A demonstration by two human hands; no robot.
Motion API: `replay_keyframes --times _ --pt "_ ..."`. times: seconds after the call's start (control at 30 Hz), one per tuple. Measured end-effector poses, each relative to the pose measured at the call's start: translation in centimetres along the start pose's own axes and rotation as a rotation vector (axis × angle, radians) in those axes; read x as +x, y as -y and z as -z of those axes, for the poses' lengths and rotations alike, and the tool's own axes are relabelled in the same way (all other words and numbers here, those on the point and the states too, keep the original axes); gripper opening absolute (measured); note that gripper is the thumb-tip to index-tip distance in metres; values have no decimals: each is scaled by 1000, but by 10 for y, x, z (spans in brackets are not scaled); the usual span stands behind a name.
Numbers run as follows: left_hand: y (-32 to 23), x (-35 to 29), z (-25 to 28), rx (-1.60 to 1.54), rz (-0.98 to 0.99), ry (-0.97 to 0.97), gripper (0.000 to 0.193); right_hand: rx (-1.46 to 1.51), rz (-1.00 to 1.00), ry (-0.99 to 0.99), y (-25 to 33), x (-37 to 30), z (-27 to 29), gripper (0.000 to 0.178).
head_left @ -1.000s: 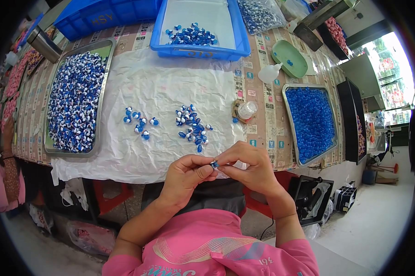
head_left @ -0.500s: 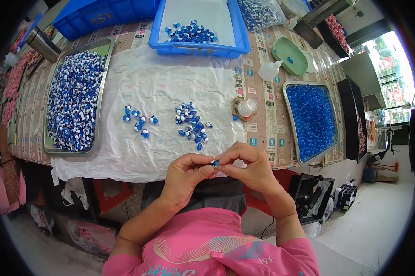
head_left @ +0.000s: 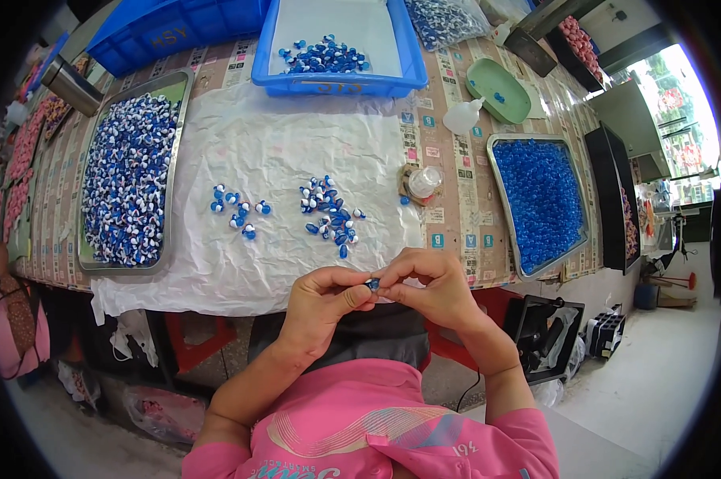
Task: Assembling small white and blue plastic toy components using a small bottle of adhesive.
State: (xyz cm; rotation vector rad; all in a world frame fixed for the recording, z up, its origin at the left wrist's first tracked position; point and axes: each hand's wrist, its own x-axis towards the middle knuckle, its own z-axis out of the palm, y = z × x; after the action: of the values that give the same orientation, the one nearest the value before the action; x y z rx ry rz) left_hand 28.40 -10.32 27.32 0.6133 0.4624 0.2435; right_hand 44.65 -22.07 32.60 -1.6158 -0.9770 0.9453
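- Left hand and right hand: fingers of both pinched shut on one small blue-and-white bead, held at the counter edge.
- Small loose pile of blue-and-white beads on white paper sheet, close in front for easy reach.
- Metal tray of blue beads at right; metal tray of blue-and-white beads at left, kinds kept apart.

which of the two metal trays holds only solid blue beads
The rectangular metal tray on the right, filled with plain blue round beads. The metal tray on the left holds blue-and-white pieces instead.
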Motion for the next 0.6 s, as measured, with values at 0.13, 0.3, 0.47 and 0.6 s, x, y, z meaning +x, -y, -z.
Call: replay_keyframes --times 0.13,0.3,0.47,0.6 --pt "-5 0 -6 -67 11 24 22 14 24 -41 7 -1 3 18" --pt "-12 -1 -3 -110 86 68 25 -110 141 -119 6 -3 7 21" --pt "-11 1 -3 -144 127 96 24 -229 215 -75 12 -2 8 20" --pt "-10 1 -5 -179 169 119 24 -231 205 -80 13 -2 7 19"
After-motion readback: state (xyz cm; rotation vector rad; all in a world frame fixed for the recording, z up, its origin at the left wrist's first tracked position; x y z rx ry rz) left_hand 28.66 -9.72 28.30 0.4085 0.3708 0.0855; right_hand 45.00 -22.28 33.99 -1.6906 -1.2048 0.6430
